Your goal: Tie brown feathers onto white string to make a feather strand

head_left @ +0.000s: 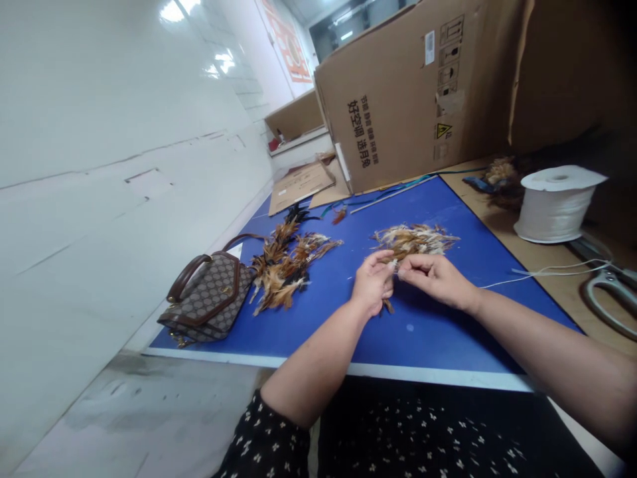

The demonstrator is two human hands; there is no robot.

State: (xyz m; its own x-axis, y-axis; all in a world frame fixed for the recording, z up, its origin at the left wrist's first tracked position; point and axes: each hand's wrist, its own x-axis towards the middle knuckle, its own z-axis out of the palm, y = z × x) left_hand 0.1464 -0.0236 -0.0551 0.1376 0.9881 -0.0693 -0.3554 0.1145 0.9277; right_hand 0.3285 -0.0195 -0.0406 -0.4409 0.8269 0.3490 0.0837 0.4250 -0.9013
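Over the blue desk (303, 332), just on the near side of a feather pile (412, 239), the left hand (371, 285) pinches a small pale tuft (393, 263), which could slip free if the right hand (438, 280), its fingers' hold alongside unclear, tugs hard.

Brown and white feathers (413, 239) lie loosely heaped.

Bag (209, 302) at front-left corner of table (298, 335), feather trim (276, 253) just right of it. Feather pile (411, 239) nearer right edge; left hand (372, 287) and right hand (438, 279) in front of it. Box (403, 99) at back edge, flat cardboard (301, 187) at back-left corner. Spool (556, 207) and scissors (603, 275) past right edge, scissors nearer front. Cord (540, 273) crosses that edge.
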